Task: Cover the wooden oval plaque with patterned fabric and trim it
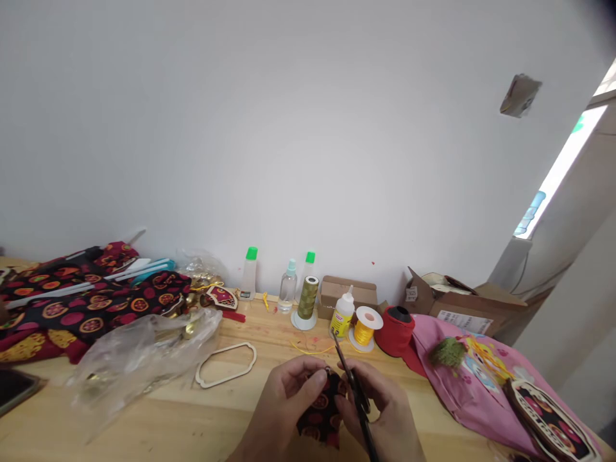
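Note:
In my left hand (291, 401) is a small piece of dark patterned fabric (323, 410), pinched between thumb and fingers. My right hand (382, 410) grips slim dark scissors (357, 398), their tip pointing up and away beside the fabric. Its fingertips also touch the fabric's right edge. The scissors' handle is partly hidden by the fingers. Just beyond the hands stand a glue bottle (342, 313) with a yellow label and a spool of yellow cord (364, 330). A pale wooden frame (226, 366) lies flat to the left.
At left are a heap of patterned cloth (120, 308), a clear plastic bag (139, 346) and a phone (19, 390). Bottles and a green thread cone (308, 298) line the wall. Right are a red thread cone (395, 330), an open carton (462, 301) and a pink cloth (462, 385).

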Available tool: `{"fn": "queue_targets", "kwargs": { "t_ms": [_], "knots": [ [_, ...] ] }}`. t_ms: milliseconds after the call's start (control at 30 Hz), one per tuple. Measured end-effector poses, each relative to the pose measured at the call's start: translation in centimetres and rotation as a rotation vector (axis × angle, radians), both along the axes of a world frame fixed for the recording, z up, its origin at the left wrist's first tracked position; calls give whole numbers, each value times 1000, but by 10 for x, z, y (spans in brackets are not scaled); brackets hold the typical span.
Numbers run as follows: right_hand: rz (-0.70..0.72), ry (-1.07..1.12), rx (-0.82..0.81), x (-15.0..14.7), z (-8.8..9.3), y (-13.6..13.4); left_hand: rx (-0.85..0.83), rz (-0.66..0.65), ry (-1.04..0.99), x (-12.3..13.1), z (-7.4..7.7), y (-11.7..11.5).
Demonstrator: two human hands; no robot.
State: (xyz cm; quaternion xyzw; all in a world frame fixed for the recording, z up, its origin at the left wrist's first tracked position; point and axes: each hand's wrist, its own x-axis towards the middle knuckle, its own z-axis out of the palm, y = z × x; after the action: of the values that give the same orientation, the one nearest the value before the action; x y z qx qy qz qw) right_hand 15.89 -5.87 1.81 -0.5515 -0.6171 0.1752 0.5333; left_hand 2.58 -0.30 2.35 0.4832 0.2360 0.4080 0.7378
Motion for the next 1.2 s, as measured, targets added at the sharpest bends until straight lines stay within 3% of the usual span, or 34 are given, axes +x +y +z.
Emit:
{"fn": "queue_targets", "kwargs": {
  "t_ms": [167, 433, 600, 967, 1200],
  "knots": [
    [1, -15, 11, -2, -2, -1, 18, 60, 73, 0, 5, 1],
    [31, 104, 9, 0, -8, 2, 84, 29, 91, -2, 1, 2],
    [46, 182, 21, 1, -10, 3, 28, -33, 61, -1, -2, 0],
    [35, 305, 2, 0, -18, 4, 7, -4, 107, 1, -3, -3],
    [13, 235, -45, 10, -16, 9, -79, 30, 67, 1, -8, 4]
  ]
}}
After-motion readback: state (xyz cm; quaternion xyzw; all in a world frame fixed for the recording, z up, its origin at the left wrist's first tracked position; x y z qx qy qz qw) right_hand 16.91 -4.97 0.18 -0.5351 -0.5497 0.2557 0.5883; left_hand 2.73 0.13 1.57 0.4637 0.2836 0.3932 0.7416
